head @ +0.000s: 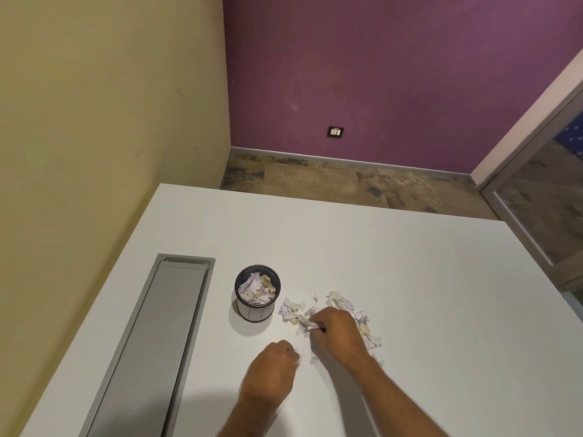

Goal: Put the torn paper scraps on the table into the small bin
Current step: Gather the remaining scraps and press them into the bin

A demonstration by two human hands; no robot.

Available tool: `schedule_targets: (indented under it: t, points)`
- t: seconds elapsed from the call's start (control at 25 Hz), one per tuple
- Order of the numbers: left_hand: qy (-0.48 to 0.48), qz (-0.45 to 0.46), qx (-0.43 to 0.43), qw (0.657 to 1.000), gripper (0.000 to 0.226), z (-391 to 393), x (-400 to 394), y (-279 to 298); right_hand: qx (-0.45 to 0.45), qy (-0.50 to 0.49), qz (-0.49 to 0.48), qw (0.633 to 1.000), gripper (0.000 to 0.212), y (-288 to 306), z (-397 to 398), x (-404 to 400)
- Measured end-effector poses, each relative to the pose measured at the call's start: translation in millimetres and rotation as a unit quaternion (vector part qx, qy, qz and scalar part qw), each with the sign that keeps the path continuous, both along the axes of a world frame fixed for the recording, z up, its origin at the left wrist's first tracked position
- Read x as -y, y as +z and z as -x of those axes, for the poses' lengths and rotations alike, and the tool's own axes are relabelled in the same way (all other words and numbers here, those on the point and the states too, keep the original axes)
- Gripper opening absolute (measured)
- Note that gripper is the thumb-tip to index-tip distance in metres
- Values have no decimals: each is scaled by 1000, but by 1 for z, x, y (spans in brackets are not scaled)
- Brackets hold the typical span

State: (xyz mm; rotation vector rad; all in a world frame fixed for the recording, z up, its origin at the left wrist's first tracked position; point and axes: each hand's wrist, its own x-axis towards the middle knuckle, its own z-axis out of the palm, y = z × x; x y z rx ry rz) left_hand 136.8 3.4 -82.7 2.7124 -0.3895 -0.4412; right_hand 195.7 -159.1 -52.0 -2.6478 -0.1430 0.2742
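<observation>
A small round bin with a dark rim stands on the white table, filled with torn paper. To its right lies a loose heap of paper scraps. My right hand rests on the middle of that heap, fingers pinched on a few scraps at its left tip. My left hand sits nearer to me, below the heap, fingers curled with a small scrap showing at its fingertips. A tiny scrap lies between the two hands.
A long grey cable tray lid is set into the table at the left. The table's far edge meets patterned floor, with a yellow wall at left, a purple wall behind and a glass door frame at right.
</observation>
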Motion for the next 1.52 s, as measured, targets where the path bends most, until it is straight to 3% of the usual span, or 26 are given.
schedule_targets:
  t: [0.16,0.24,0.32,0.44,0.56,0.72,0.8,1.12,1.32,1.44,1.52]
  points:
    - [165,184,47,968,17,8,-14,3,9,-146,-158,977,15,9,8,1]
    - [249,290,49,923,17,11,-21,12,11,-193,-228,954,20,18,6,-4]
    - [317,389,19,865,36,13,-28,24,12,-208,-285,936,19,31,-2,-15]
    - [394,447,25,803,38,6,-40,41,40,-142,-299,943,17,57,-20,-39]
    - [429,446,68,783,29,-10,-53,61,88,-7,-191,978,19,78,-42,-68]
    - [419,427,147,787,23,-37,-70,87,50,130,1,990,25,82,-59,-94]
    - [413,413,167,794,18,-52,-78,92,42,150,28,987,30,78,-60,-99]
    - [304,308,171,885,17,-87,-72,90,54,76,-105,990,55,87,-46,-75]
    - [218,139,151,954,17,-92,-66,93,38,-27,-135,990,56,73,-40,-34]
    - [195,97,182,959,20,-88,-64,93,22,-79,-107,991,48,60,-44,0]
    - [172,119,260,943,20,-84,-60,97,10,-98,-66,993,42,50,-46,21]
